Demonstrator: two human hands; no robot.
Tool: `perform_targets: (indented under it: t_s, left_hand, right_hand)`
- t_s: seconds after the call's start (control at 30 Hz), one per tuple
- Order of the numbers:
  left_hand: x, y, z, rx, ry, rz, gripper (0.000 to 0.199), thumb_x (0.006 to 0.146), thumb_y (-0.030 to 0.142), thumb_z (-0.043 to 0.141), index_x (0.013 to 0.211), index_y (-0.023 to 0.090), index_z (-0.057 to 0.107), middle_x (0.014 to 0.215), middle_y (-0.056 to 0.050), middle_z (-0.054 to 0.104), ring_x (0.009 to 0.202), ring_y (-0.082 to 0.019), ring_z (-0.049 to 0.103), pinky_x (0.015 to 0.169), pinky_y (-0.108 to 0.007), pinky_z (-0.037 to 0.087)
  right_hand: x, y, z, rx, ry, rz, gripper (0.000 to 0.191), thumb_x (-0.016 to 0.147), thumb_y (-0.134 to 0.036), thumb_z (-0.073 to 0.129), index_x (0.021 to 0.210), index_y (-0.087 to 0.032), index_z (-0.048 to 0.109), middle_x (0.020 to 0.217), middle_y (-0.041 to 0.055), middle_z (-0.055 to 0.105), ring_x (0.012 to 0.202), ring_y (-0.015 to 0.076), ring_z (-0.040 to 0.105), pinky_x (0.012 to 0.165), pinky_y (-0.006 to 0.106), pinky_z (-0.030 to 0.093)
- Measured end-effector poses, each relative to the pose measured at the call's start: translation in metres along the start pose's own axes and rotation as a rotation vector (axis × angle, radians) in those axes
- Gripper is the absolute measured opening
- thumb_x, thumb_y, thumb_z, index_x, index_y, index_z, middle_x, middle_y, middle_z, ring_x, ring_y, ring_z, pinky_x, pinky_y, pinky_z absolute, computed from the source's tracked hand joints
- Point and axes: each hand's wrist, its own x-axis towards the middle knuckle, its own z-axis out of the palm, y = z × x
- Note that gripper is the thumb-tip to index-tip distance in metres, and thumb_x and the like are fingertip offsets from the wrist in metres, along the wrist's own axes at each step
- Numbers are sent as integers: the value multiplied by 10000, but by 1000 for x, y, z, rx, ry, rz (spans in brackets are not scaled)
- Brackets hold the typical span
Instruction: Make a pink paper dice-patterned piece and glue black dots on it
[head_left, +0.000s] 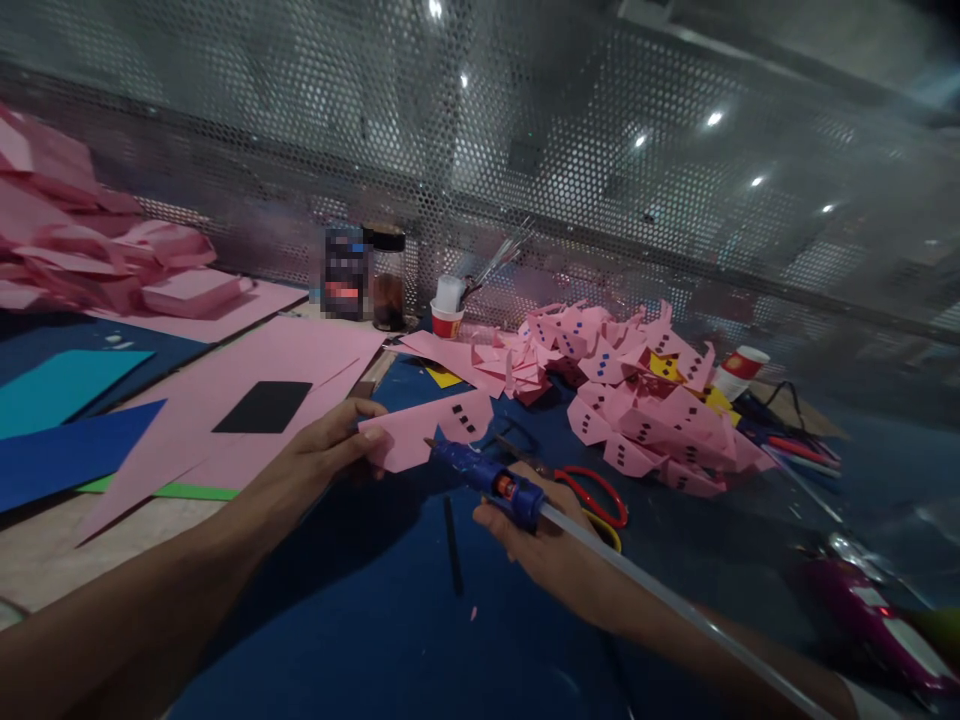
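Between the thumb and fingers of my left hand (349, 440) is a pink paper cutout (409, 425), held by its left end. Several small black squares mark its right part. My right hand (544, 545) is wrapped round a blue glue gun (480, 470), whose nozzle points left and is at the cutout's lower edge. I cannot tell whether the tip touches the paper. A long clear glue stick (645, 575) sticks out of the gun's back and runs over my right forearm. Red-handled scissors (604, 495) lie just behind my right hand.
Pink folded paper pieces (645, 400) are heaped at the right, others (90, 230) at the far left. Pink sheets with a black rectangle (262, 407) lie left. Paper cups (448, 315), a jar (388, 280) and a purple glue gun (874, 615) stand or lie around. A perforated metal panel (300, 130) rises behind.
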Motion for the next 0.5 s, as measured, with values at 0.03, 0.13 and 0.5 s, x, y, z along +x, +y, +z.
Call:
perform_targets:
  t_s: [0.03, 0.13, 0.5]
  left_hand:
    - [0, -1, 0, -7, -15, 18, 265, 854, 429, 645, 982, 212, 562, 778, 1, 626, 667, -156, 602, 601, -258, 472]
    - [2, -6, -2, -38, -66, 42, 249, 851, 419, 664, 961, 202, 608, 829, -16, 655, 706, -163, 636, 695, -291, 523]
    - [0, -8, -1, 9, -19, 37, 253, 818, 379, 713, 986, 226, 603, 727, -4, 699, 625, -176, 649, 620, -286, 515]
  right_hand:
    - [1, -2, 0, 29, -10, 10, 248, 902, -469, 591, 894, -221, 607, 658, -30, 595, 571, 118, 581, 529, 211, 446]
    - [5, -6, 4, 113, -10, 23, 241, 895, -463, 608, 892, -224, 579, 643, -46, 560, 545, 109, 559, 524, 211, 430]
    - [12, -5, 7, 55, -79, -46, 184, 924, -411, 566, 907, -229, 559, 759, -18, 583, 630, 128, 527, 584, 226, 406]
